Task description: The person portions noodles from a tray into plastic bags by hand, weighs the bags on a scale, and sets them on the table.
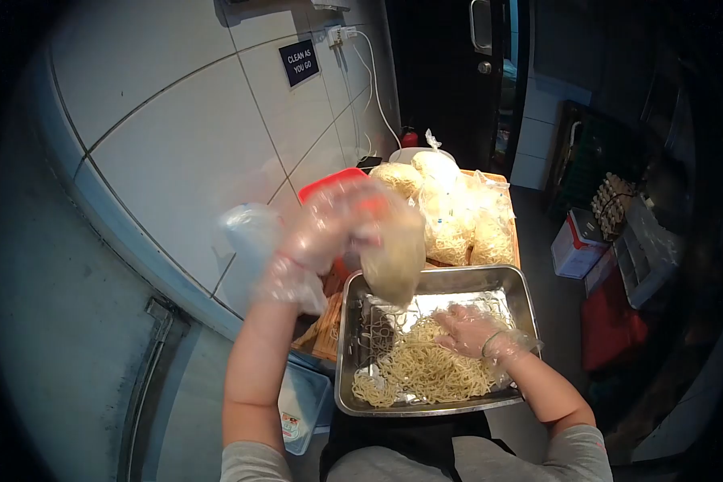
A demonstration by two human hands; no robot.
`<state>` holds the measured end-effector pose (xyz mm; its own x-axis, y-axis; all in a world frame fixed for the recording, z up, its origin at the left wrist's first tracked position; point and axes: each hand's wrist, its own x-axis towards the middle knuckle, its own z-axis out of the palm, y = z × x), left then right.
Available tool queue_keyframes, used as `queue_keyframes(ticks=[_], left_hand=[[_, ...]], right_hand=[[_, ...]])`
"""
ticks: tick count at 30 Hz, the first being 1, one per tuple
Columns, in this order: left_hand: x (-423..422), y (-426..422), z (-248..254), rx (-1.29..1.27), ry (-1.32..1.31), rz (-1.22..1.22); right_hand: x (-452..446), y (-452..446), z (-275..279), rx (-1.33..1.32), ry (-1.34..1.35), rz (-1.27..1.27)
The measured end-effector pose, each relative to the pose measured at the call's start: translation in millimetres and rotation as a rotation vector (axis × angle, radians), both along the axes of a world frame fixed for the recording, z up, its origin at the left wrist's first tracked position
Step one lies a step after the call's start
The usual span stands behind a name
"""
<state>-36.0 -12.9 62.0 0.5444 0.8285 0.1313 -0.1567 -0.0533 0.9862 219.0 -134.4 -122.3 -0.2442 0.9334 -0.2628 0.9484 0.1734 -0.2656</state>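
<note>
A clear plastic glove covers my left hand (pixel 333 221), blurred by motion, raised above the left rim of a metal tray (pixel 349 353). Its fingers are closed on a bag of noodles (pixel 396 257), which hangs over the tray's back left corner. Loose noodles (pixel 434 365) lie in the tray, thickest toward the front and middle. My right hand (pixel 467 329), also gloved, rests on those noodles at the tray's right side with its fingers spread.
Several bags of noodles (pixel 450 213) sit on a wooden surface behind the tray. A red container (pixel 333 183) stands by the tiled wall. At lower left is a lidded plastic box (pixel 301 406). Egg trays (pixel 613 201) and a white-and-red box (pixel 577 241) are at right.
</note>
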Motion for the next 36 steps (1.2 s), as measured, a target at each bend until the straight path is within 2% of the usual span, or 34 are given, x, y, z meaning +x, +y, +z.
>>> queue_keyframes(ticks=[1, 3, 7, 9, 16, 21, 24, 27, 30, 36], left_hand=[[3.0, 4.8, 18.0, 0.053, -0.031, 0.078], [0.4, 23.5, 45.8, 0.103, -0.159, 0.077], [8.9, 60.3, 75.6, 0.207, -0.053, 0.242], [23.6, 71.2, 64.3, 0.216, -0.105, 0.371], [25.7, 144.5, -16.8, 0.223, -0.197, 0.467], [7.1, 130.6, -53.1, 0.21, -0.279, 0.531], [-10.7, 112.8, -51.8, 0.179, -0.039, 0.552], [-21.1, 85.2, -41.2, 0.102, 0.082, 0.586], [-26.5, 33.9, -15.7, 0.143, 0.285, 0.464], [-35.4, 8.4, 13.1, 0.475, 0.529, 0.582]], right_hand=[[-0.2, 0.1, -0.8, -0.001, 0.003, -0.004], [0.2, -0.3, -2.5, 0.0, 0.008, -0.013], [-0.4, -1.7, -0.9, 0.024, 0.001, -0.014], [0.7, -0.6, -5.2, 0.032, 0.01, -0.012], [4.8, -1.8, -19.8, 0.115, 0.056, 0.0], [-0.2, 2.0, -9.8, 0.036, -0.003, -0.019], [-0.1, 1.5, -2.1, -0.008, 0.039, -0.025], [2.8, 3.1, -9.1, 0.005, 0.035, -0.013], [2.3, 3.0, -6.8, -0.005, 0.037, -0.017], [0.4, 2.4, -4.0, 0.002, 0.008, -0.022]])
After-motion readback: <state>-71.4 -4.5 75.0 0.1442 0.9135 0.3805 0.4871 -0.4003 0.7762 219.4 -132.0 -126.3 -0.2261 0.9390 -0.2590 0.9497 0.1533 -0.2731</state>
